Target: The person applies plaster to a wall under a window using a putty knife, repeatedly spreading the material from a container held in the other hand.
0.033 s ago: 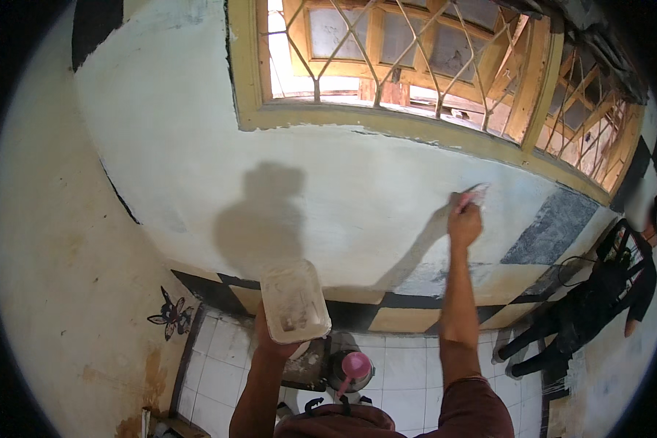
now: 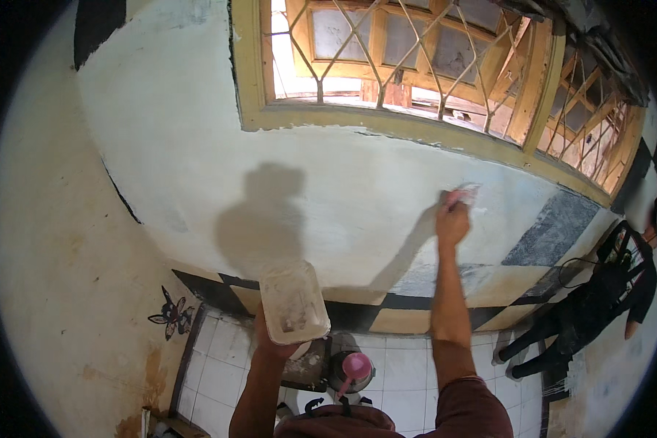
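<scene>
My left hand (image 2: 268, 342) supports a pale rectangular plastic tub (image 2: 293, 303) from beneath and the side. Whitish paste is smeared inside the tub, with darker patches on its bottom. At the white wall (image 2: 358, 197), my right hand (image 2: 453, 223) is closed around a small pinkish scraper (image 2: 461, 196). The scraper's blade lies against the wall below the window, and part of its handle is hidden by my fingers. Right of the hand is a dark grey patch (image 2: 551, 228), scuffed with white.
A yellow window frame (image 2: 328, 120) with a metal grille sits above. On the tiled floor (image 2: 405, 365) stand a dark bucket with a pink dipper (image 2: 356, 365) and a dirty board-like block (image 2: 306, 369). Another person in dark clothes (image 2: 588, 306) stands at the right.
My right hand and the scraper have shifted a little to the left along the wall. My left hand and the tub have stayed nearly in place.
</scene>
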### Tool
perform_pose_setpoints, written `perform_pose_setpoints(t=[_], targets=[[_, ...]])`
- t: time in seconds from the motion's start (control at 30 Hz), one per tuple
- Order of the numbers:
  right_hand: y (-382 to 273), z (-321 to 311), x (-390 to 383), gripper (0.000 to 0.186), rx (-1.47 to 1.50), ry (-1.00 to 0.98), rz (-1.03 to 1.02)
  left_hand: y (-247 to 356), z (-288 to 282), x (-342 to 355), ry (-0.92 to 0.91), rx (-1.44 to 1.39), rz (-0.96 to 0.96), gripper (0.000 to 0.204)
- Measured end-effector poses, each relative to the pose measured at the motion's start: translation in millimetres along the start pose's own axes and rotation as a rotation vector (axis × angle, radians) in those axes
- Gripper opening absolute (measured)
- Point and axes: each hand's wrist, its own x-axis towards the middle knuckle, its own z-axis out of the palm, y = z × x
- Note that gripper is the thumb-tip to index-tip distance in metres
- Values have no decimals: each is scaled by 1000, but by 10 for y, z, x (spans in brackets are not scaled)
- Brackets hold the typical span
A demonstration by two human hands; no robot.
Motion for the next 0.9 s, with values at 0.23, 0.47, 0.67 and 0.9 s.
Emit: perform_pose_setpoints(t=[0.23, 0.47, 0.67, 0.9], targets=[[-1855, -323, -1086, 17, 410, -381, -163, 205, -101, -124, 18, -248, -65, 58], [-482, -502, -969, 16, 1079, -440, 264, 84, -49, -37, 38, -310, -110, 57], [566, -744, 136, 17, 199, 287, 109, 54, -53, -116, 48, -262, -99, 59], [-418, -242, -122, 22, 281, -38, 100, 63, -9, -111, 22, -263, -79, 61]])
